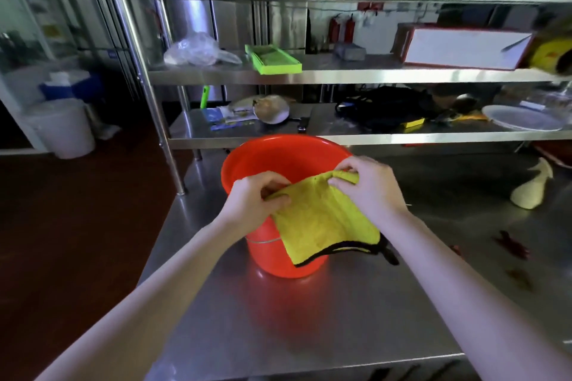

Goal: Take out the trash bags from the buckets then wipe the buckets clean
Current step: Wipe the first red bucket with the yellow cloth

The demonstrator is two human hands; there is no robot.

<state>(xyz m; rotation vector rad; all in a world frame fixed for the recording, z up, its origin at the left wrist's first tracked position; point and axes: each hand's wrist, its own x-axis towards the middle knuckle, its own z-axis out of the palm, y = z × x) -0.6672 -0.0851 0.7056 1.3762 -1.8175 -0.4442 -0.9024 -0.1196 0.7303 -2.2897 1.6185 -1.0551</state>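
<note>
1. Two hands share one yellow cloth (322, 219) in the head view: the left hand (257, 198) and right hand (368, 189) each pinch a top corner in a closed grip, likely spreading it flat for wiping.
2. Below them the red bucket (278, 161) stands upright on the steel bench (356, 318), open and showing no bag, the cloth draped over its near rim.
3. Shelves (309, 74) behind hold clutter.

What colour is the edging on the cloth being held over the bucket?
Black, trimming the yellow cloth; clearest in the head view along its lower edge.
</note>
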